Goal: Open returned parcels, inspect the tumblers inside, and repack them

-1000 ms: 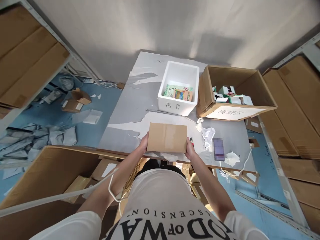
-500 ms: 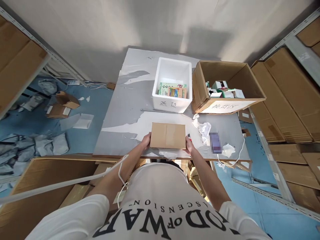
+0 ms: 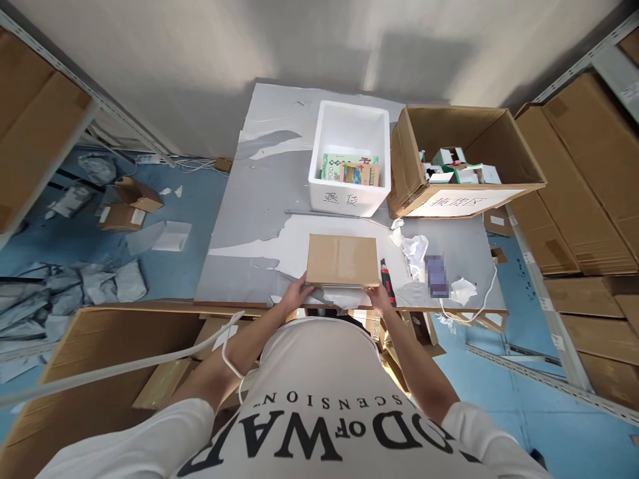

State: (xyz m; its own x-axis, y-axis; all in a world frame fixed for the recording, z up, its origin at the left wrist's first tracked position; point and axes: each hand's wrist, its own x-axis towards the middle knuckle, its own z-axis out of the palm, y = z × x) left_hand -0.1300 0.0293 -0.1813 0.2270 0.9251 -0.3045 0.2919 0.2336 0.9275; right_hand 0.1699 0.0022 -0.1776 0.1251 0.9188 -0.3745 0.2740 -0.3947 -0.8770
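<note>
A plain brown cardboard box (image 3: 342, 259) is at the front of the table, its broad face up. My left hand (image 3: 298, 291) grips its near left corner, and my right hand (image 3: 379, 297) has hold of the near right corner. Fingertips of both hands are partly hidden by the box. Just right of my right hand lies a red and black utility knife (image 3: 387, 283). Crumpled white paper (image 3: 415, 256) and a blurred purple object (image 3: 436, 276) lie farther right.
Behind the box stand a white foam bin (image 3: 344, 199) holding flat packs and an open carton (image 3: 464, 203) of small boxes. A white cable (image 3: 482, 303) hangs off the table (image 3: 234, 219) at right. A large open carton (image 3: 150, 326) sits below left; shelves (image 3: 544, 246) rise at right.
My hands have shifted from the box's sides to its near corners, and its near edge looks slightly raised. The knife beside my right hand now shows fully. The view has shifted a little.
</note>
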